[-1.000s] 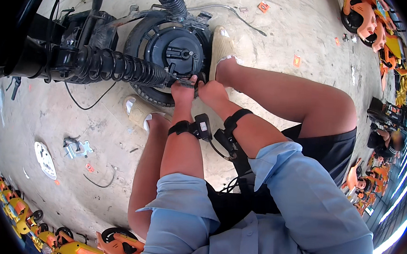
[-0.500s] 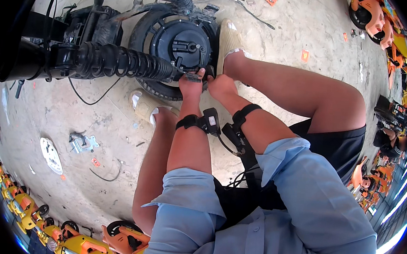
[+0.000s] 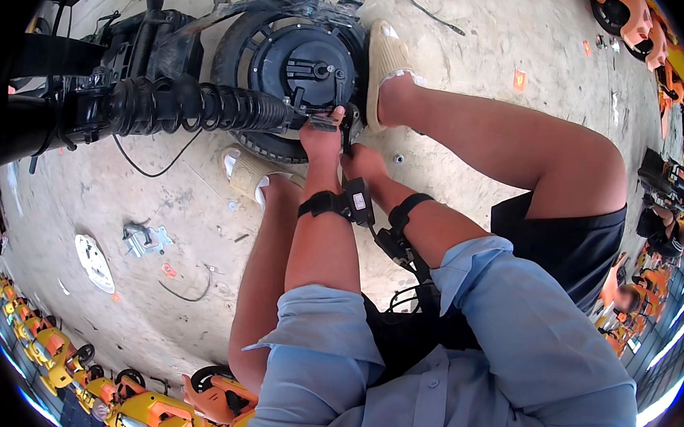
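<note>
A black scooter wheel (image 3: 234,55) with a round hub (image 3: 309,56) lies at the far middle, its tyre on the floor. A coil shock absorber (image 3: 199,108) reaches its near side from the left. My left hand (image 3: 321,142) is at the shock's lower end, beside a small metal bracket (image 3: 324,122). Its fingers are closed by the hub's thin lever arm (image 3: 340,88); what they grip is hidden. Just to its right, my right hand (image 3: 365,164) is closed round the near end of a dark wrench-like tool (image 3: 348,131), whose head is beside the tyre's rim.
My shoes (image 3: 389,70) flank the wheel. On the concrete floor lie a white disc (image 3: 94,263), a metal bracket part (image 3: 147,239), a loose cable (image 3: 186,294) and a small nut (image 3: 399,159). Yellow and orange scooters (image 3: 157,419) line the edges. Another person (image 3: 662,228) is at the far right.
My right hand has drawn back toward me, and more of the dark tool shows beyond it. My left hand stays by the bracket. The whole view has shifted slightly.
</note>
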Demonstrator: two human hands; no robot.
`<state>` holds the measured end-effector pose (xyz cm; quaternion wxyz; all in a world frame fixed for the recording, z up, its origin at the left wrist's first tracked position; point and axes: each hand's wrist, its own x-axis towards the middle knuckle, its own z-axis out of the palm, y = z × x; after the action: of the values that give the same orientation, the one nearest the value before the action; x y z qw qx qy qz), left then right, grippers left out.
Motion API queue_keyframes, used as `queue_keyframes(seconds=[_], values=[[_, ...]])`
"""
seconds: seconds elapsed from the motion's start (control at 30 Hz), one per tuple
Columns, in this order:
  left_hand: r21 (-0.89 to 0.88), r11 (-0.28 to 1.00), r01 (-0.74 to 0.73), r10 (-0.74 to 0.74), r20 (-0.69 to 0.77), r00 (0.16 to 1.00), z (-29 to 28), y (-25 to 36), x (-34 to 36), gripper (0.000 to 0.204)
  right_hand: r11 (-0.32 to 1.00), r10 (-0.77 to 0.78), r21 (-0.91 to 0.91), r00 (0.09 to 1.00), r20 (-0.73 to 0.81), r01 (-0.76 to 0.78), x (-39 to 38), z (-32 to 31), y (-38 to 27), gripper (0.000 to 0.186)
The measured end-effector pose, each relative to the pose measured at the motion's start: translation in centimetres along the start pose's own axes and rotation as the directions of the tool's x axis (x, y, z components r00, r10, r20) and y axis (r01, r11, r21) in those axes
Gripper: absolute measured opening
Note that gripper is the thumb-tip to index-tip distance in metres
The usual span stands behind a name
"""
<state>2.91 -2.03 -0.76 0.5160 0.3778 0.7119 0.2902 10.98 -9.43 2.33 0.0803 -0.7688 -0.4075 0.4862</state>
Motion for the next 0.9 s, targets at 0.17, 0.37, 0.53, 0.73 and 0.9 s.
queue_keyframes(seconds=[0.17,0.37,0.53,0.73,0.9], values=[[-0.060,0.998,-0.018,0.019,0.020,1.000,-0.5,1.0,-0.5,0.032,0.968,0.026,0.242,0.987,0.160,-0.064,1.5,0.5,1.3,0.036],[-0.037,0.998,-0.046,0.050,0.105,0.993,-0.5,0.3,0.1,0.033,0.988,-0.155,0.025,0.970,0.187,0.153,3.8,-0.6,2.9,0.038],[-0.158,0.987,-0.032,0.037,0.025,0.999,-0.8,-0.1,0.1,0.028,0.985,-0.061,-0.155,0.992,0.106,0.077,3.2,0.2,1.4,0.032],[-0.166,0.986,0.003,0.013,0.095,0.995,0.3,0.7,-0.2,0.029,0.981,-0.017,-0.195,0.997,-0.078,0.002,3.4,-1.5,3.3,0.025],[-0.118,0.993,0.012,0.004,0.131,0.991,-0.4,0.2,0.2,0.032,0.985,0.024,-0.174,0.998,0.054,-0.015,2.2,-3.5,3.4,0.025]])
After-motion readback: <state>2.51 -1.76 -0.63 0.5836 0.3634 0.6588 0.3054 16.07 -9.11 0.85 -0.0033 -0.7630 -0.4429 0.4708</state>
